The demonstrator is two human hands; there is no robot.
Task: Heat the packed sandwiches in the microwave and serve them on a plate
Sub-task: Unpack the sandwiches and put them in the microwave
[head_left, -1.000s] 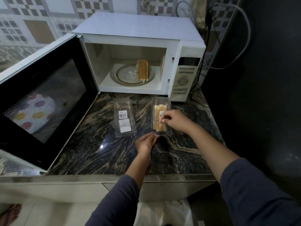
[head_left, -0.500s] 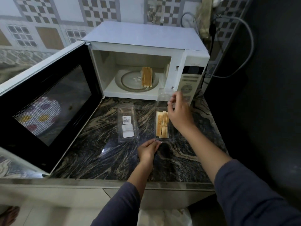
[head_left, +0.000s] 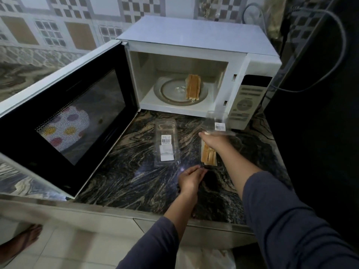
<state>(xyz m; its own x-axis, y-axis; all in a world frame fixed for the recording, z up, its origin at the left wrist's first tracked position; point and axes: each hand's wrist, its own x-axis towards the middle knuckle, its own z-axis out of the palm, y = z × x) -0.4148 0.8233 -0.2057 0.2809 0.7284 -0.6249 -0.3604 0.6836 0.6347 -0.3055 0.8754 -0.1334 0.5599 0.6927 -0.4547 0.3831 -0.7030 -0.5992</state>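
Centre right of frame: right hand [head_left: 214, 140] pinches the clear lid [head_left: 217, 123] raised over the sandwich pack [head_left: 208, 155] on the marble counter [head_left: 126, 175]. Left hand [head_left: 190, 179], fingers together, pinches the pack's near edge. One sandwich [head_left: 193, 86] stands on the microwave turntable [head_left: 169, 90], upper centre.

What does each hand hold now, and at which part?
The right hand holds the clear lid of the sandwich pack, at the lid's near edge. The left hand pins the pack's near end.
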